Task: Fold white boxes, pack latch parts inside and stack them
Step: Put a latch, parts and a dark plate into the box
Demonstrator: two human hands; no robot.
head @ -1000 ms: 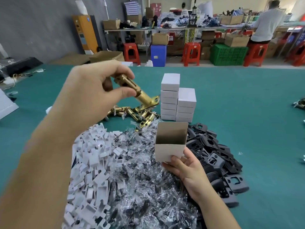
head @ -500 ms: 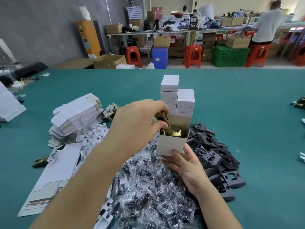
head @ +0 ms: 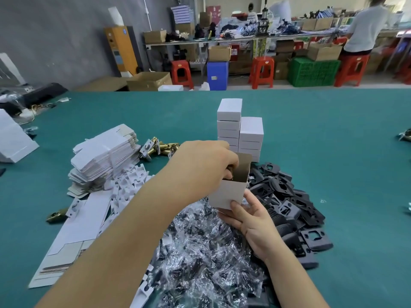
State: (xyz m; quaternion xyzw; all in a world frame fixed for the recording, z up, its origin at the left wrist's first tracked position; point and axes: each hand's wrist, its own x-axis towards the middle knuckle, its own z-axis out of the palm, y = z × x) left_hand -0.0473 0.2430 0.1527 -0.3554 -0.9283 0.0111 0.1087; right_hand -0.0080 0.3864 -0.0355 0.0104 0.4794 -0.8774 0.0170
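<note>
Fingers of the left hand (head: 206, 165) curl down into the mouth of an open white box (head: 229, 192), their tips hidden behind the cardboard, so whether they hold a latch part inside cannot be told; the right hand (head: 251, 221) grips the box from below, thumb on its front face and fingers wrapped round its base, keeping it upright above a heap of clear plastic packets (head: 206, 252). The step appears to be seating a part in the box, and it would go best with the right hand holding the carton steady and square while the left eases the piece fully down, clear of the raised flap, so the lid can close flat. Just beyond stand two stacks of finished boxes (head: 240, 132) on the green tabletop (head: 333, 152), with black plates (head: 289, 201) piled to the right, brass latches (head: 160, 147) and a pile of flat box blanks (head: 104, 152) to the left
</note>
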